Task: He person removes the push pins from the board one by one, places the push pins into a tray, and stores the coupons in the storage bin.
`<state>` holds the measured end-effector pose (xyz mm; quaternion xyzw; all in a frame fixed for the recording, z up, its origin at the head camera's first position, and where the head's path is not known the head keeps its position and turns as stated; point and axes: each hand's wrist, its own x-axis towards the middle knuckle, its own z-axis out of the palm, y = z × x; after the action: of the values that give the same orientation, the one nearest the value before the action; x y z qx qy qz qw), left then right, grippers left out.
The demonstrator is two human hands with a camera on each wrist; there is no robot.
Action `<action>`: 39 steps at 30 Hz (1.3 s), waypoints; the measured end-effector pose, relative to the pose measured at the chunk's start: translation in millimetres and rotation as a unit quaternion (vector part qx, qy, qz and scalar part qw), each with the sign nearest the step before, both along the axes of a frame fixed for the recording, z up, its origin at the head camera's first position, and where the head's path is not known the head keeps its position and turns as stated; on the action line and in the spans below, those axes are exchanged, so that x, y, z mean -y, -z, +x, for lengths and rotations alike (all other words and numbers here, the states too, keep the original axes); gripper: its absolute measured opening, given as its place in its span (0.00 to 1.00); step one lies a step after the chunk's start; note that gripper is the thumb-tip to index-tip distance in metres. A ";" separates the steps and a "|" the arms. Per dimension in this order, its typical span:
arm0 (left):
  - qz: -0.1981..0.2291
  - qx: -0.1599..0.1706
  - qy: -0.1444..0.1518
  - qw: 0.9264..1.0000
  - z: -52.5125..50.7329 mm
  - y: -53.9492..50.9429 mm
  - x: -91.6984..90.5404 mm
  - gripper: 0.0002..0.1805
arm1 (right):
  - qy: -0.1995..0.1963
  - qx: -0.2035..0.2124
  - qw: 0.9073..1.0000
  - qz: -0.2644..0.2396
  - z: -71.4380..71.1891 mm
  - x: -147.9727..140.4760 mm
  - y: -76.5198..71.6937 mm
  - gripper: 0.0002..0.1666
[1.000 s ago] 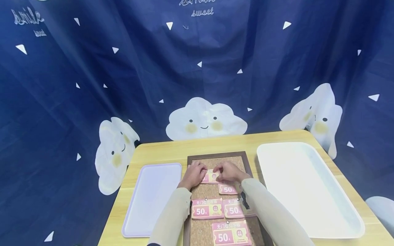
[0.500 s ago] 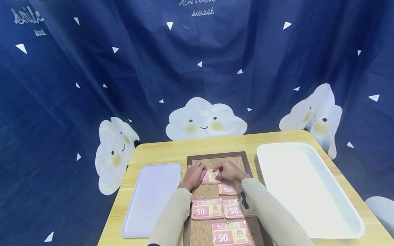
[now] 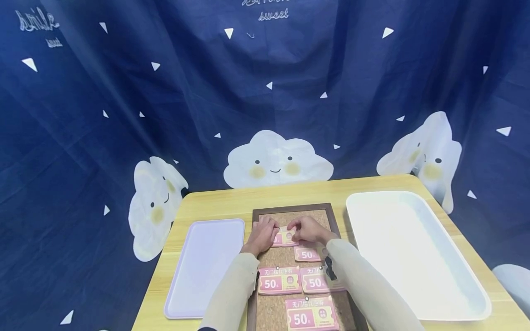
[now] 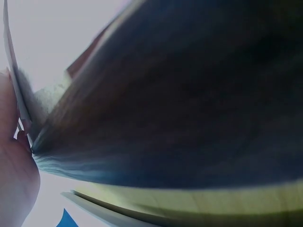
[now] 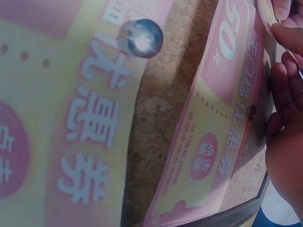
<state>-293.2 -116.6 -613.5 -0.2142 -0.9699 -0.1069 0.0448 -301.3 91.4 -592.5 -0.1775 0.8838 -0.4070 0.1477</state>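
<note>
A pink and yellow paper coupon [image 3: 284, 239] lies at the upper part of the cork board [image 3: 269, 317]. My left hand [image 3: 263, 234] holds its left side with curled fingers. Over its right end, my right hand [image 3: 309, 229] pinches the paper near the top edge. In the right wrist view the layered edge of the held coupon [image 5: 266, 19] shows between the fingertips. The left wrist view catches my left hand [image 4: 16, 179] beside a thin upright paper edge; a dark blurred shape fills most of that view. Just below the hands lies another coupon [image 3: 306, 254], partly covered by my right hand.
Further coupons [image 3: 279, 281] are fixed to the board in lower rows, with round-headed pins [image 5: 143, 39] at their top edges. A lilac tray [image 3: 207, 269] stands left of the board, a larger white tray [image 3: 414, 257] right of it. A blue curtain [image 3: 265, 92] hangs behind.
</note>
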 end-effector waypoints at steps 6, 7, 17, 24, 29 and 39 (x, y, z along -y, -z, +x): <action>-0.005 -0.005 -0.006 1.000 -0.6 -1.9 -1.7 0.06 | -0.009 -0.004 1.000 -0.013 -1.6 -0.8 -1.8 0.21; -0.007 -0.006 -0.006 1.000 -0.9 -1.7 -1.9 0.06 | -0.009 -0.003 1.000 -0.013 -2.0 -1.0 -2.1 0.21; -0.004 0.009 -0.011 1.000 -3.5 -0.5 -3.8 0.07 | -0.002 0.011 1.000 -0.004 -3.6 -2.4 -3.5 0.21; -0.006 0.005 0.001 1.000 -4.0 -1.8 -3.3 0.09 | 0.006 0.013 1.000 0.004 -3.6 -4.0 -2.0 0.23; -0.004 0.001 -0.003 1.000 -2.7 0.5 -2.2 0.10 | 0.005 0.014 1.000 -0.002 -3.1 -3.0 -0.2 0.22; 0.001 -0.012 0.003 1.000 -1.1 4.4 -1.6 0.09 | 0.012 0.028 1.000 -0.005 -3.5 -2.6 1.8 0.21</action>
<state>-294.4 -115.0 -617.9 -0.2181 -0.9686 -0.1049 0.0566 -304.8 94.1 -594.4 -0.1561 0.8793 -0.4180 0.1667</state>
